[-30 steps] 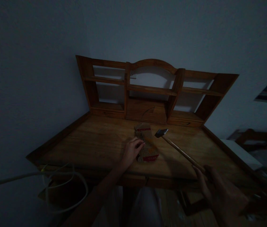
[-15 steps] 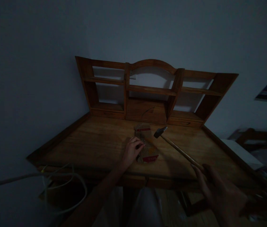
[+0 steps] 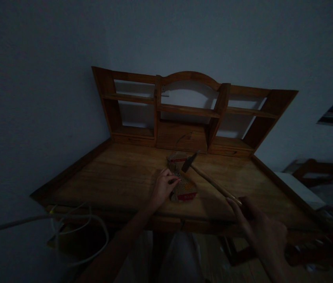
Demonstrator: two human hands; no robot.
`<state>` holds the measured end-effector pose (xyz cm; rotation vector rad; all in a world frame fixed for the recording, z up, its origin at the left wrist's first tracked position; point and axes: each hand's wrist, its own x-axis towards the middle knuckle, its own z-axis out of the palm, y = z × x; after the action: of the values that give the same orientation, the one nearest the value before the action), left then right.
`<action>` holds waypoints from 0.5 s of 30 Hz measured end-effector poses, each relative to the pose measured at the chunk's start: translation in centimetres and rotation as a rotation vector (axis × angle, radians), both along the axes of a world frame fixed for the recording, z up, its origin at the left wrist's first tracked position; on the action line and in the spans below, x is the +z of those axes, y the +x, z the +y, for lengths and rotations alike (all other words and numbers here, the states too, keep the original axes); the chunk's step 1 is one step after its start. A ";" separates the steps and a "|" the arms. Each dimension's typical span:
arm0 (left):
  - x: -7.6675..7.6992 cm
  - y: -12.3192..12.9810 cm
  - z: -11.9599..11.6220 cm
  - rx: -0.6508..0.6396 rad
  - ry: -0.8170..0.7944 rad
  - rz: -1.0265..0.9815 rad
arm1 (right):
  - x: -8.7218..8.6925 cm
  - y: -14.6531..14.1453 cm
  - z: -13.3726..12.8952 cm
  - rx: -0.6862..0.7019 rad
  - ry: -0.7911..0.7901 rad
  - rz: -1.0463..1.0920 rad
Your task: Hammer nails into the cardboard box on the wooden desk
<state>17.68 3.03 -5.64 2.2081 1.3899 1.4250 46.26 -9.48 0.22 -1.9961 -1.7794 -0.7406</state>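
Observation:
My right hand (image 3: 254, 220) is wrapped round the wooden handle of a hammer (image 3: 213, 181). The hammer's dark metal head hangs over the right side of a piece of cardboard (image 3: 187, 188), a brown sheet with red printed strips that lies on the wooden desk (image 3: 125, 173). Over the cardboard's left part, my left hand (image 3: 164, 184) holds thumb and forefinger pinched together. Whatever is between those fingertips is too small and dark to make out.
At the back of the desk stands a wooden shelf unit (image 3: 184, 135) against the wall. A pale cable (image 3: 101, 224) loops beside the desk's front left corner. To the right are a white surface (image 3: 302, 190) and a wooden chair (image 3: 310, 177).
My right hand has moved left and up, bringing the hammer head from beside the cardboard to above its right side. My left hand keeps its pinch in nearly the same place.

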 end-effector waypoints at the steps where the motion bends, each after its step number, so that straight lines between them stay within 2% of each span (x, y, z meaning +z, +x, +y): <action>1: 0.0 0.0 0.0 0.004 -0.002 0.004 | 0.1 -0.3 0.0 0.013 -0.014 0.004; 6: 0.0 -0.2 0.0 0.013 -0.021 0.031 | 0.3 -1.7 -0.2 0.061 -0.122 -0.039; 12: 0.3 -0.2 0.0 0.009 -0.035 0.039 | -0.2 -1.7 -0.1 0.010 -0.057 0.053; 15: 0.3 -0.2 0.0 0.010 -0.033 0.047 | -0.3 -1.7 -0.1 0.016 -0.096 0.051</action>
<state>17.47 3.00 -5.29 2.2310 1.4300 1.3525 44.57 -9.61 -0.06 -2.0407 -1.8309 -0.6050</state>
